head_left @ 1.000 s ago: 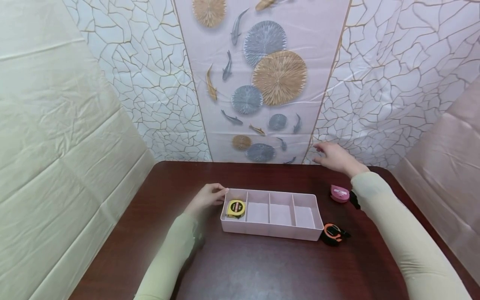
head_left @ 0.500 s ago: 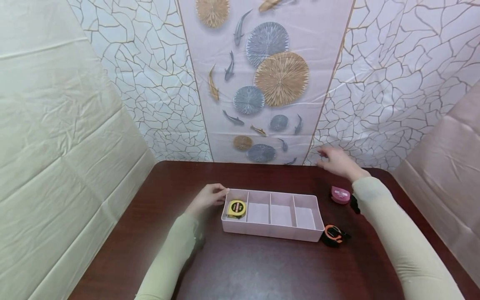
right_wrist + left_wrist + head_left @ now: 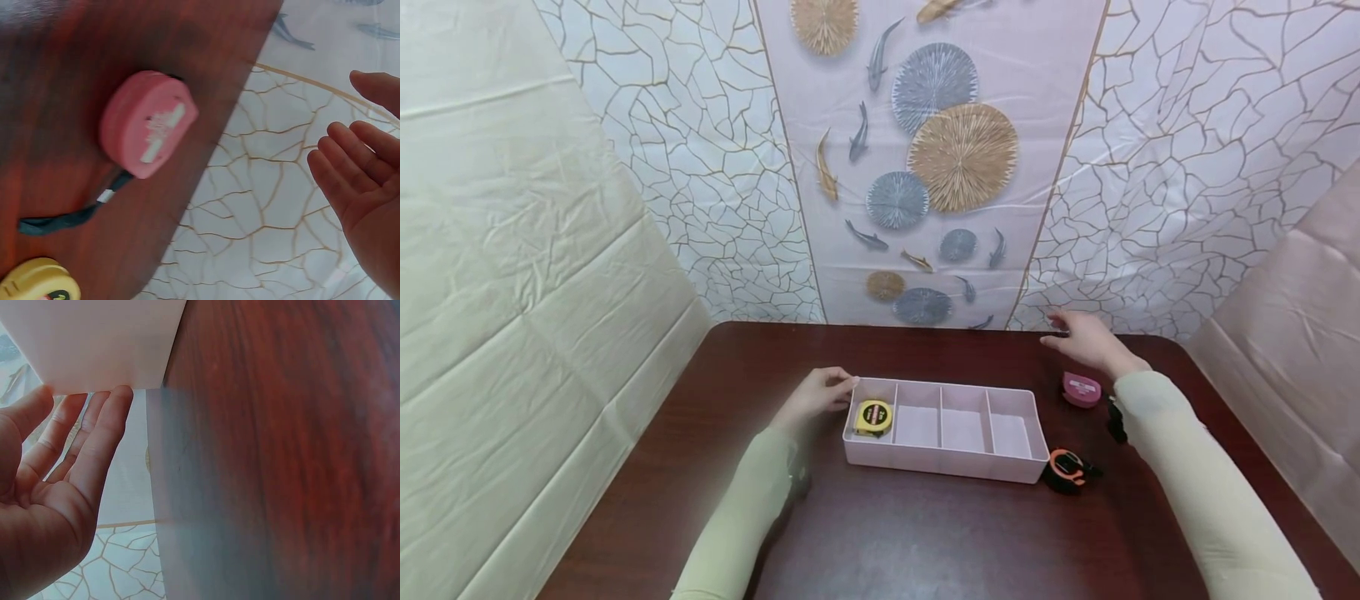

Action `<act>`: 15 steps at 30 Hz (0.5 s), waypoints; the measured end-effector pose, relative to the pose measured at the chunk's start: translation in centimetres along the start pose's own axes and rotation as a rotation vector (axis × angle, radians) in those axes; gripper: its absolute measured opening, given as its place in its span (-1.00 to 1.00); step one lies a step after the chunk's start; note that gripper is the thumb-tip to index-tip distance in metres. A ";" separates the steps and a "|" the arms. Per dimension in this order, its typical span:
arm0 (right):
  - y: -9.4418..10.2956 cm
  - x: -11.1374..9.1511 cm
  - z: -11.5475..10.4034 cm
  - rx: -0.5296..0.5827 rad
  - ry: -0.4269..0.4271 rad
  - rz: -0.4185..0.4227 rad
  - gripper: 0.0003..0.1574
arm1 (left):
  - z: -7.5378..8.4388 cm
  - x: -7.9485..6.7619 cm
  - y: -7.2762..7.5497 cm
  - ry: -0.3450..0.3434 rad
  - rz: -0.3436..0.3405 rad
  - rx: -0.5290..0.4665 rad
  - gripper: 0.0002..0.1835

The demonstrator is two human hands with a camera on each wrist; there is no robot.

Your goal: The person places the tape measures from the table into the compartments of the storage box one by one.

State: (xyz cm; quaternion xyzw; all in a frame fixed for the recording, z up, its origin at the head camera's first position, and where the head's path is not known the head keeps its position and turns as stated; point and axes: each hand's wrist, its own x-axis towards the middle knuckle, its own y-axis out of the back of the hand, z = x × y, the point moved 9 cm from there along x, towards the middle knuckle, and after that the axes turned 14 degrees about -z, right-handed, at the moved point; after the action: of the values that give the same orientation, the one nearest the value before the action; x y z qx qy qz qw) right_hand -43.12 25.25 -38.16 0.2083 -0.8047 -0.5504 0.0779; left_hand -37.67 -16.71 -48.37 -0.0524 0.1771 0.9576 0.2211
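Observation:
In the head view my left hand (image 3: 816, 395) is at the left end of a pale pink tray (image 3: 943, 461) with compartments in a row. The left wrist view has its fairly straight fingers and thumb touching the tray's end wall (image 3: 106, 344). A yellow tape measure (image 3: 873, 417) lies in the leftmost compartment. My right hand (image 3: 1086, 340) is above the table's far right, holding nothing, fingers loosely extended. Nearest to it is a pink tape measure (image 3: 1081, 390) with a dark strap (image 3: 75, 220). An orange and black tape measure (image 3: 1066, 471) lies beside the tray's right end.
The right wrist view catches another yellow tape measure (image 3: 40, 281) on the table; my right sleeve (image 3: 1195, 467) hides it in the head view. The dark red table (image 3: 880, 533) ends at a patterned cloth backdrop (image 3: 962, 275), with plain cloth at both sides.
My right hand has moved a little right and downward, closer to the pink tape measure. The left hand has kept its place at the tray, and the tape measures lie as before.

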 end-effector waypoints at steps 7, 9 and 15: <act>-0.9 -1.1 1.6 0.083 -0.019 0.009 -0.25 | 0.0 0.1 0.0 -0.002 -0.002 0.006 -0.76; -1.0 -1.4 2.0 0.108 -0.033 0.011 -0.23 | 0.0 0.1 0.0 -0.005 -0.003 0.004 -0.76; -2.0 -2.1 3.5 0.133 -0.078 -0.014 -0.18 | 0.0 0.0 -0.1 -0.009 -0.007 -0.004 -0.75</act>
State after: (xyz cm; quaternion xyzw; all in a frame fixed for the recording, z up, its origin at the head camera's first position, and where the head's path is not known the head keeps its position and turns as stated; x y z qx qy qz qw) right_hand -41.96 28.51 -41.15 0.1968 -0.8406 -0.5038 0.0287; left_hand -37.67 -16.66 -48.43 -0.0491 0.1738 0.9574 0.2253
